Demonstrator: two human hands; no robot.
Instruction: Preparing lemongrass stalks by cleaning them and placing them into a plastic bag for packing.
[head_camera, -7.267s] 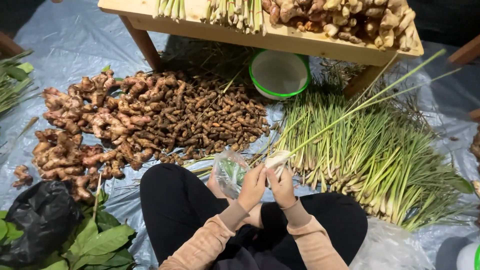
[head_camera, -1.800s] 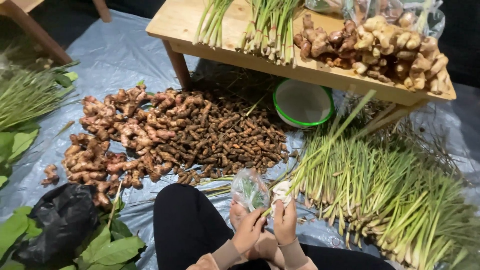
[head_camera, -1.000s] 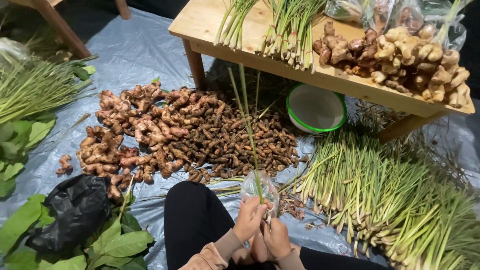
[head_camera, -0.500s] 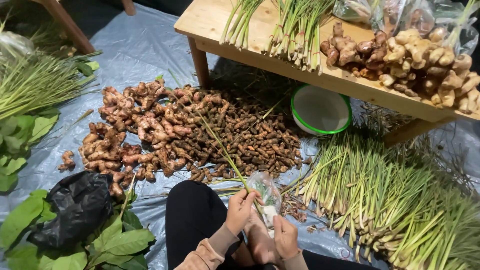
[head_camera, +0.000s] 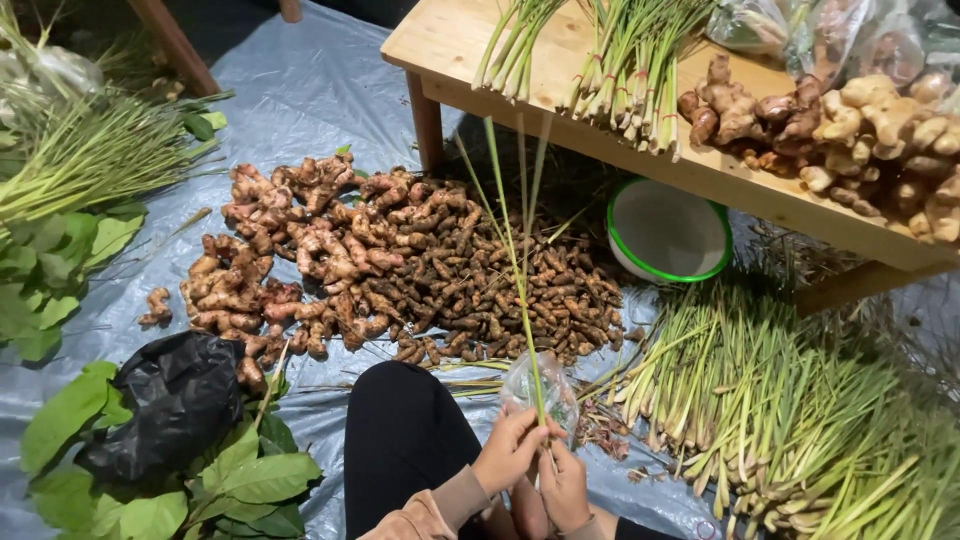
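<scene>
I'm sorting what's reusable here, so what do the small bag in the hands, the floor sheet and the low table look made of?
Small bag: thin clear plastic, glossy and crinkled. Floor sheet: probably plastic tarp, grey-blue, shiny, creased. Low table: pale unpainted wood, visible grain.

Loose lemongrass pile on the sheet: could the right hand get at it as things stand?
Probably yes. The lemongrass pile lies just beside the right hand with bare sheet between them, but that hand and the left hand are gripping a lemongrass stalk and small clear bag.
</scene>
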